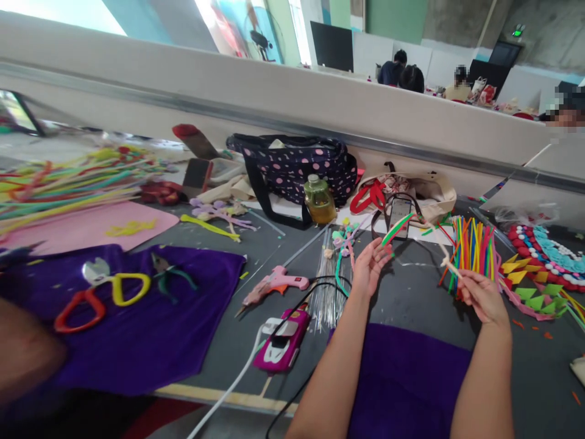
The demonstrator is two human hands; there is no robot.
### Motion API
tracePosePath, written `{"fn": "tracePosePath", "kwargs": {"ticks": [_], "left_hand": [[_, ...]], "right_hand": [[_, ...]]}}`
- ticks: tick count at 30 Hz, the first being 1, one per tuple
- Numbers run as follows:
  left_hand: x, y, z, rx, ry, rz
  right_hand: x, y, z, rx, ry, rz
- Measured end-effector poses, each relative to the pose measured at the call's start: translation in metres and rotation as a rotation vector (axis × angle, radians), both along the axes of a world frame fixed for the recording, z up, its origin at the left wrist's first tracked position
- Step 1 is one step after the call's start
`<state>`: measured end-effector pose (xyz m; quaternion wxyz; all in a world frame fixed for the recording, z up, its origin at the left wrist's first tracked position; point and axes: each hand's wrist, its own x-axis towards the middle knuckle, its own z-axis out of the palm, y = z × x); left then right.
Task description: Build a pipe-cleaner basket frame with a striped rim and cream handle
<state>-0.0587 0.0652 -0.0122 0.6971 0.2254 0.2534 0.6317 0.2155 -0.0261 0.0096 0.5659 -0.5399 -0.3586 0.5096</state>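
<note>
Green and pink, the striped pipe cleaner [397, 230] sits pinched in your left hand [369, 268], its free end arching up and to the right, toward the phone [400, 214] propped behind it. Your right hand [479, 297] is closed around a thin pale stick [450, 263], gripped low so the tip points up and left toward that pipe cleaner; the two pieces are near each other but I cannot tell whether they touch.

Just behind your right hand stands a bundle of coloured sticks [473, 250], upright and fanned. To the right of that bundle lies a round decoration [546, 259] with red, white and pale blue beads and a fringe of green and yellow paper triangles; it looks largely made, so much of the work seems done, while the piece in your hands is only at the joining stage.

Left of your left hand, a sheaf of clear thin rods [326, 286] lies on the grey floor [411, 299], with a pink glue gun [276, 283] beyond it and a pink toy car [283, 341] nearer you. Further left, a purple cloth [137, 341] carries scissors [98, 289] and pliers [169, 274]. Behind the rods stand a yellow bottle [319, 200] and a spotted bag [297, 164].
</note>
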Motion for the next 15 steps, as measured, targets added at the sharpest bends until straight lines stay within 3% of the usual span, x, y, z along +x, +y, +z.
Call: {"fn": "tracePosePath", "kwargs": {"ticks": [3,5,15], "left_hand": [[0.006,-0.001,-0.002,-0.026,0.019,-0.056],[0.01,-0.001,-0.005,-0.051,0.046,-0.082],[0.017,0.001,-0.009,-0.121,0.12,-0.158]], "right_hand": [[0.002,0.011,-0.001,0.128,0.135,-0.262],[0.004,0.02,-0.002,0.177,0.203,-0.363],[0.027,0.106,-0.001,0.228,0.263,-0.542]]}}
